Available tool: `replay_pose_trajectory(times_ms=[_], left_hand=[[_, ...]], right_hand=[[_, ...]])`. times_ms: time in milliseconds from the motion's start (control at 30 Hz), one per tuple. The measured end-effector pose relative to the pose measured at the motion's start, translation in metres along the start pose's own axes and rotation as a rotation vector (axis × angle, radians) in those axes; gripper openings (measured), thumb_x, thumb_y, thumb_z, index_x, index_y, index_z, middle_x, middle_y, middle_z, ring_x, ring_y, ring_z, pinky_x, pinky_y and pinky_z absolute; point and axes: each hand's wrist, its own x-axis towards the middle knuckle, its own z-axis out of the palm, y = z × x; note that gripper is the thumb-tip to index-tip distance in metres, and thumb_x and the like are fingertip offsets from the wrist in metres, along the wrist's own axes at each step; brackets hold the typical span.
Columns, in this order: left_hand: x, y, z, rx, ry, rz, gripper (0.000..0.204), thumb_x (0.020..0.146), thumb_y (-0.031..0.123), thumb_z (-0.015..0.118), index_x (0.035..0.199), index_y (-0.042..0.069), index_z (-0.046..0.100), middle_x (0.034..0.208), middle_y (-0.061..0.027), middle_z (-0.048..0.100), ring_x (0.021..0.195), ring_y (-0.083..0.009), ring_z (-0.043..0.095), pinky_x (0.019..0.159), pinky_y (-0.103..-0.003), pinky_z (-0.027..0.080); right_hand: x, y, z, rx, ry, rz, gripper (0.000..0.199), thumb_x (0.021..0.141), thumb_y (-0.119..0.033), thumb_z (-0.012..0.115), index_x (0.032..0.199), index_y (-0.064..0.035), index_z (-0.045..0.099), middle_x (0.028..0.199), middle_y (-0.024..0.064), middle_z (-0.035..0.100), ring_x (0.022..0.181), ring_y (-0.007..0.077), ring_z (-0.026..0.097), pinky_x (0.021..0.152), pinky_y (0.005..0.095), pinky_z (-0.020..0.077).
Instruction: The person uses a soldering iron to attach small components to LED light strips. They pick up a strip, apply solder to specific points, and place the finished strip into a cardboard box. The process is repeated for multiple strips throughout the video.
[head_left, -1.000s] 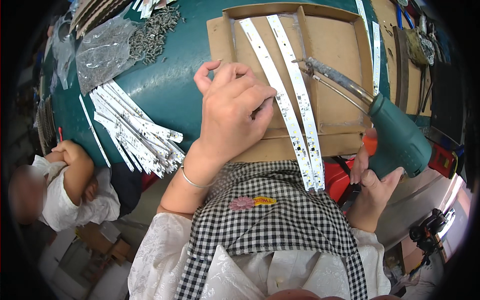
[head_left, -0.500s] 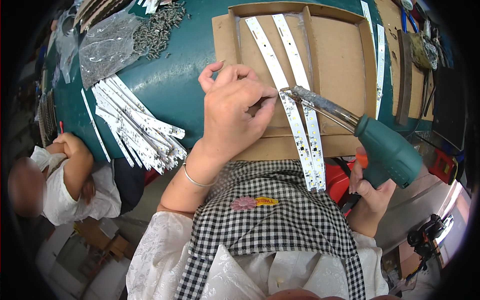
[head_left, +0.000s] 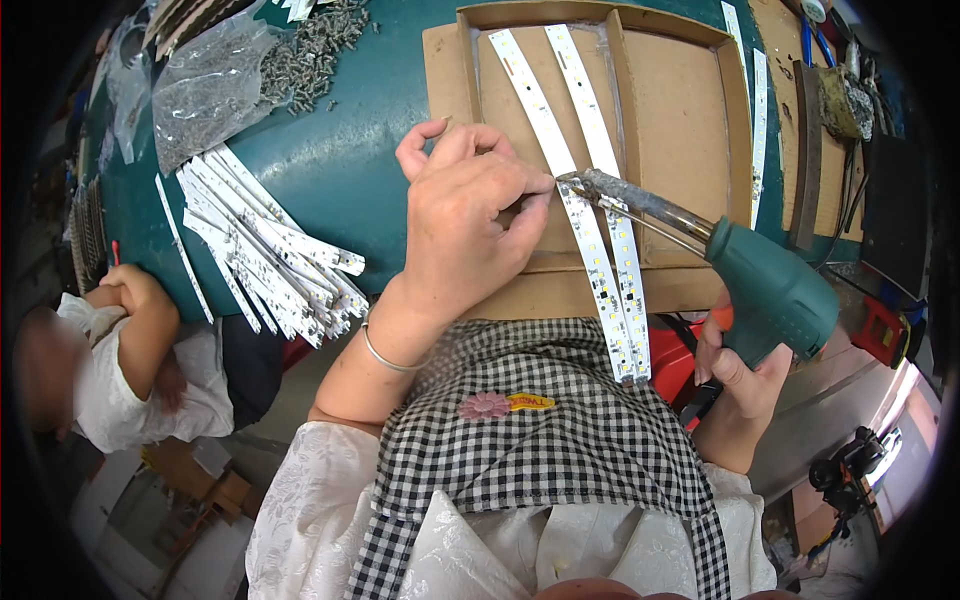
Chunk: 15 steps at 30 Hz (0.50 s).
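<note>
My right hand (head_left: 742,378) grips the green handle of a soldering gun (head_left: 775,290). Its long dark tip reaches left, onto the nearer of two white LED strips. That left LED strip (head_left: 535,100) and the right LED strip (head_left: 588,110) lie side by side, slanting across the cardboard tray (head_left: 740,100) and past its front edge over my apron. Close to the iron's tip, my left hand (head_left: 470,220) is pinched at thumb and forefinger beside the left strip. Whatever sits in that pinch is too small or hidden to make out.
A pile of white LED strips (head_left: 270,250) lies left on the green table (head_left: 370,120). Behind it are a clear plastic bag (head_left: 205,90) and a heap of small metal parts (head_left: 310,60). More strips (head_left: 760,130) lie right of the tray. Another person (head_left: 150,350) sits at left, arms folded.
My hands and the soldering gun hold almost the same pose, the gun's body shifting very slightly. The surroundings at left have slid a little leftward in the picture.
</note>
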Motion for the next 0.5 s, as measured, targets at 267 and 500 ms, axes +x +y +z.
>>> replay_pose_trajectory(times_ms=[267, 500], left_hand=[[-0.0015, -0.0011, 0.0010, 0.002, 0.006, 0.001, 0.016, 0.065, 0.002, 0.078, 0.073, 0.013, 0.069, 0.067, 0.0029, 0.062, 0.082, -0.0177, 0.063, 0.094, -0.047, 0.035], [0.0009, 0.0027, -0.0024, 0.045, -0.022, -0.006, 0.016, 0.067, 0.001, 0.079, 0.077, 0.012, 0.074, 0.068, 0.0021, 0.065, 0.081, -0.0172, 0.064, 0.094, -0.041, 0.039]], right_hand=[[-0.0010, -0.0076, 0.0000, 0.022, -0.016, 0.084, 0.063, 0.081, -0.010, 0.081, 0.129, 0.0118, 0.045, 0.089, 0.0153, 0.057, 0.062, 0.0178, 0.059, 0.052, 0.0284, 0.0511], [-0.0046, -0.0096, 0.0021, -0.008, 0.009, 0.111, 0.064, 0.081, -0.011, 0.081, 0.129, 0.0097, 0.044, 0.088, 0.0139, 0.055, 0.064, 0.0176, 0.060, 0.053, 0.0283, 0.0520]])
